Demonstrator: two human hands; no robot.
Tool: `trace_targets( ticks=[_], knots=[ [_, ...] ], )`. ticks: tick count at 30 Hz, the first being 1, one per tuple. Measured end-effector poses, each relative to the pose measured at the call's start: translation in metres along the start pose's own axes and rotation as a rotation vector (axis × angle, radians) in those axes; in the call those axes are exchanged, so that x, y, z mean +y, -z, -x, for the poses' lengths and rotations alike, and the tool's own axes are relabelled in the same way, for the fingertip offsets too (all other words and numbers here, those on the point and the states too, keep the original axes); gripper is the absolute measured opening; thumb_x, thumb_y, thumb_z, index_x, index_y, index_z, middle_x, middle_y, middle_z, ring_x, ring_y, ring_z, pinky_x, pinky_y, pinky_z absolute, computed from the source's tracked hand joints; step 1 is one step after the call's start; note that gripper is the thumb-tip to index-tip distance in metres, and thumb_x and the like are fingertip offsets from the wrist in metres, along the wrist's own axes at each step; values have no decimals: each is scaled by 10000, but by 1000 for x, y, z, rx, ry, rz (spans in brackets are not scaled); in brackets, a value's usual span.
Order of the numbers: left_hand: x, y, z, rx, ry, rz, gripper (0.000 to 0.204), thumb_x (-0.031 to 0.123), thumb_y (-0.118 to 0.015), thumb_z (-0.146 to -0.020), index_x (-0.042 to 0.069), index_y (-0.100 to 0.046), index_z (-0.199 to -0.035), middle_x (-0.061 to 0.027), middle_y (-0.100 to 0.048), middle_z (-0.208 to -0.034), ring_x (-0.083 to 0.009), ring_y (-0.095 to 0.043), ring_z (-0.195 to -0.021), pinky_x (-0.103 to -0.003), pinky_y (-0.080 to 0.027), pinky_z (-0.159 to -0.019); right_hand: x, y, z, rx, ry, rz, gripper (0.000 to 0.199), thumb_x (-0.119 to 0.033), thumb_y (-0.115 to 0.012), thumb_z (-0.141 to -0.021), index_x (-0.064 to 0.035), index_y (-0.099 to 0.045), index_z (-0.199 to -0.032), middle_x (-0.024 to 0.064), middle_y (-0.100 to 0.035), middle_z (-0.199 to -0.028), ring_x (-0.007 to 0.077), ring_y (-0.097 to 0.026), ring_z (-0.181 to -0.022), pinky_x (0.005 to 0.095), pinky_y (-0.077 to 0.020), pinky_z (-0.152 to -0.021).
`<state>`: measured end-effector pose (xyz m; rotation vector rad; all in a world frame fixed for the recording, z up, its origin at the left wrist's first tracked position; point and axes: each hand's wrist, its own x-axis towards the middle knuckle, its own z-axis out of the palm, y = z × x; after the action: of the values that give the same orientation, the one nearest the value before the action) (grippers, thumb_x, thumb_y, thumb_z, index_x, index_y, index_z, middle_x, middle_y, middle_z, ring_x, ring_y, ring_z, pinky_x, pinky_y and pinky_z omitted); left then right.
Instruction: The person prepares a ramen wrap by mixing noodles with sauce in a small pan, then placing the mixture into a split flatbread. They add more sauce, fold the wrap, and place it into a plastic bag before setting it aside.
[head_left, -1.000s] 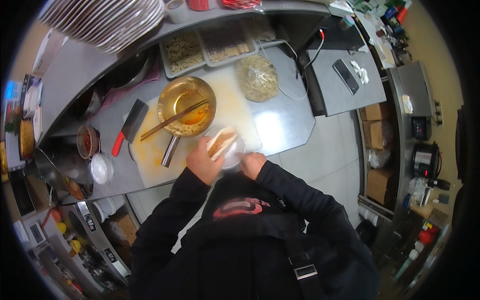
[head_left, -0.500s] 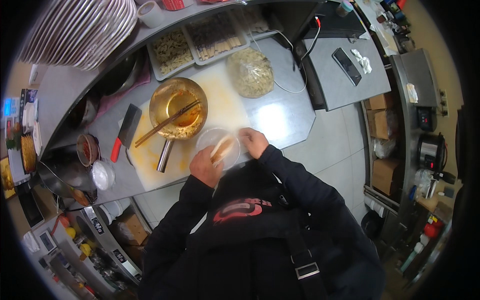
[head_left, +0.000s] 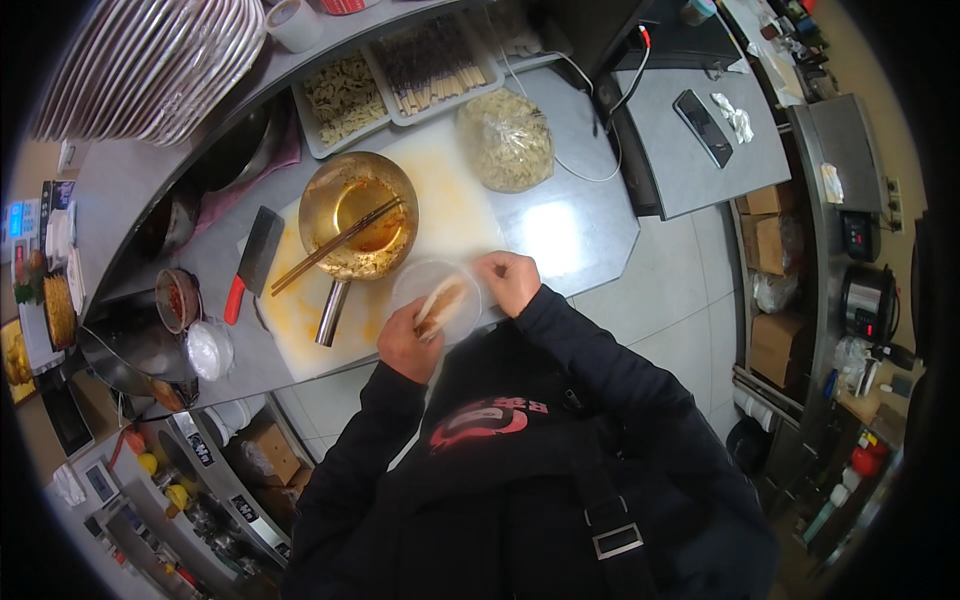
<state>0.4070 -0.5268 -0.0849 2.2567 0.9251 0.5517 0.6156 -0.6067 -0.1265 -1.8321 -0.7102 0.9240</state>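
While both hands gripped its rim, the round clear container (head_left: 437, 298), holding brownish food, sat at the near edge of the white cutting board (head_left: 455, 205). The left hand (head_left: 408, 340) pinched the near-left rim and the right hand (head_left: 508, 280) clasped the right rim, fingers curled. It was judged light, thin-walled and flexible, possibly greasy, so best held at opposite rims. Beyond stood the brass bowl (head_left: 362, 215) with chopsticks (head_left: 335, 245). Compared with a second earlier, the hands had stayed on the container while the view shifted slightly.
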Motion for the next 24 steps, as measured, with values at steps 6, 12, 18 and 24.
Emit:
trace_targets(
  ticks=[6,12,18,24],
  knots=[
    [-2,0,-3,-14,12,-31,442,20,-764,-706,2,-632,-1127,-184,-689,-1006,-359,-693,-897,-400,-560,-788,-17,0,5,-163,12,-546,238,-103,-643,-941,18,-676,-1143,74,-722,-967,128,-651,-840,263,-524,-776],
    [0,2,-6,-20,41,-2,435,14,-754,-708,6,-631,-1125,-184,-684,-1001,-359,-688,-902,-400,-556,-791,-4,12,0,-112,-300,-639,309,-37,-599,-930,-12,-627,-1237,20,-670,-912,95,-575,-755,233,-468,-699],
    [2,3,-1,-24,-2,15,457,2,-760,-688,9,-632,-1126,-174,-694,-1039,-364,-685,-927,-399,-557,-817,5,37,27,-349,-267,-751,333,-117,-630,-972,-10,-568,-1281,-23,-606,-794,71,-541,-681,224,-453,-637],
    [-1,3,1,-52,-95,22,486,-2,-766,-664,6,-627,-1130,-179,-697,-1078,-359,-683,-956,-404,-554,-834,13,32,23,-217,-351,-515,311,-146,-675,-949,-20,-629,-1229,-12,-622,-831,63,-563,-733,232,-476,-652]
  ],
)
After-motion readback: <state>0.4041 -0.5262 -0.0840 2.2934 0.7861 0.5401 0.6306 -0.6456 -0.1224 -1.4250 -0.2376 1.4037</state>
